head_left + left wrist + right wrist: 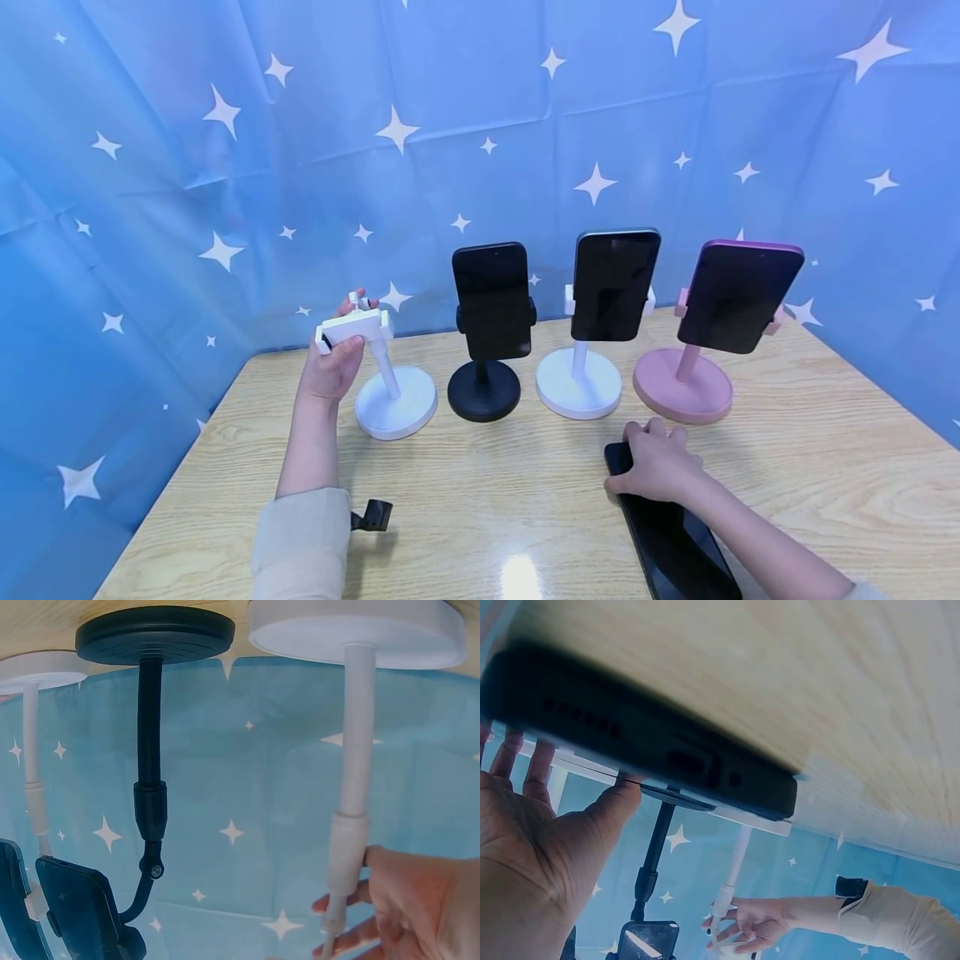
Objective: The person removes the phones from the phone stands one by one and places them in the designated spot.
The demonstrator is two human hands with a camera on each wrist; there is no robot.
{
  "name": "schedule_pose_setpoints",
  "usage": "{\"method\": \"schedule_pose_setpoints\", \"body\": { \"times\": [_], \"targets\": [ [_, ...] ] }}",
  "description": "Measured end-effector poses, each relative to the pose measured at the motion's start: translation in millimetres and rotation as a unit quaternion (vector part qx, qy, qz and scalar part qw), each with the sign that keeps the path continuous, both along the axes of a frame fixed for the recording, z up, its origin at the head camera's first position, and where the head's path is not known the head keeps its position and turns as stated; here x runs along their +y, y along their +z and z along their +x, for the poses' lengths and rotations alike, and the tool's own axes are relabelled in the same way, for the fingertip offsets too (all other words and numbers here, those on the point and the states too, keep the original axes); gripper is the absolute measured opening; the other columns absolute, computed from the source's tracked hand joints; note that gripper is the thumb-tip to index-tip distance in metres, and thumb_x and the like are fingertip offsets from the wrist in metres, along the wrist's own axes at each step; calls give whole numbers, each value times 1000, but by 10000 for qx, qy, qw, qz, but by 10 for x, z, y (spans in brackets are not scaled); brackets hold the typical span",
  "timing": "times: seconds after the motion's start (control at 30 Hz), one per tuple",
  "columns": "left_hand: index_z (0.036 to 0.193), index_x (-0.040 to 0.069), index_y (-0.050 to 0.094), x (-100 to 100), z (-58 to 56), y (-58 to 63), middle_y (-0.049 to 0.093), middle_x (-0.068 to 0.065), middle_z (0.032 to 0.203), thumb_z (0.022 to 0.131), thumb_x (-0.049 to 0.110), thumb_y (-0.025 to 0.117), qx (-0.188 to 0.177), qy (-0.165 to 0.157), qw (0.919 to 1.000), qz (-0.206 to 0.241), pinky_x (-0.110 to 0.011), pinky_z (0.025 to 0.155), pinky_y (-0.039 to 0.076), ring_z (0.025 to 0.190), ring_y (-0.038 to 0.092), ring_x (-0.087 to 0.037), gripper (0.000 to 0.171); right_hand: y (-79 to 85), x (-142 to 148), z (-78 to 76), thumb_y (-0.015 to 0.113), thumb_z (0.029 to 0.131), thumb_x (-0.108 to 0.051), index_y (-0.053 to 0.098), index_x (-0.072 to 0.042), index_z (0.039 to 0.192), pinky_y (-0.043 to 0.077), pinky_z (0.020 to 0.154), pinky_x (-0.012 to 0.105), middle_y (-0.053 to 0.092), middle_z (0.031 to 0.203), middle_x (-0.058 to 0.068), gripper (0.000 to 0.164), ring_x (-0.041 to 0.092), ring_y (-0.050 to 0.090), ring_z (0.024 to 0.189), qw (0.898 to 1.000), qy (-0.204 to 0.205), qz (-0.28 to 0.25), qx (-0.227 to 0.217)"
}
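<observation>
At the left, my left hand holds the empty clamp of a white phone stand, thumb against its lower front and fingers behind. The left wrist view shows the fingers round the neck of this white stand. A black phone lies on the table at the front right. My right hand grips it near its far end, thumb on the left edge and fingers over the far right side. Up close in the right wrist view, the near end of the phone shows its charging port.
A black stand, another white stand and a pink stand stand in a row, each with a phone in its clamp. A blue curtain with white stars hangs behind the wooden table.
</observation>
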State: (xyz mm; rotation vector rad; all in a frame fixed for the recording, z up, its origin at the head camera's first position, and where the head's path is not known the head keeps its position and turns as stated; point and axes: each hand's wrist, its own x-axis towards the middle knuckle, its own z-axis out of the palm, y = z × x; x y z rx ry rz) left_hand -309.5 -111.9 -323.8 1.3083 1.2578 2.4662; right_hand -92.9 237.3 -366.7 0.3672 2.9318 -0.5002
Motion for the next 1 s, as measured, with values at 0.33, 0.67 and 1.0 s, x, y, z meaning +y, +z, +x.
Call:
{"method": "schedule_pose_setpoints", "body": {
  "times": [0.33, 0.67, 1.0],
  "targets": [
    [112, 25, 66, -24, 10, 1, 37, -6, 138, 83, -3, 60, -29, 54, 10000, -68, -30, 105, 24, 124, 41, -20, 41, 10, -9, 4, 79, 61, -41, 51, 6, 116, 42, 55, 49, 45, 101, 23, 78, 45, 35, 91, 10000, 20, -58, -27],
    [110, 25, 67, -29, 68, 25, 41, -2, 136, 82, -5, 60, -176, 244, 9995, -127, -29, 104, 26, 121, 44, -19, 42, 14, -8, 15, 78, 61, -41, 51, 6, 114, 42, 55, 46, 45, 101, 24, 76, 43, 37, 89, 10000, 61, -72, -11],
    [105, 20, 69, 28, 189, 53, 60, 1, 119, 77, -6, 66, -712, 1255, 9895, 63, -30, 103, 32, 112, 52, -15, 38, 37, 37, 3, 77, 62, -50, 52, 8, 114, 45, 63, 47, 47, 104, 27, 82, 43, 40, 87, 9986, 479, 234, -37]
  ]
}}
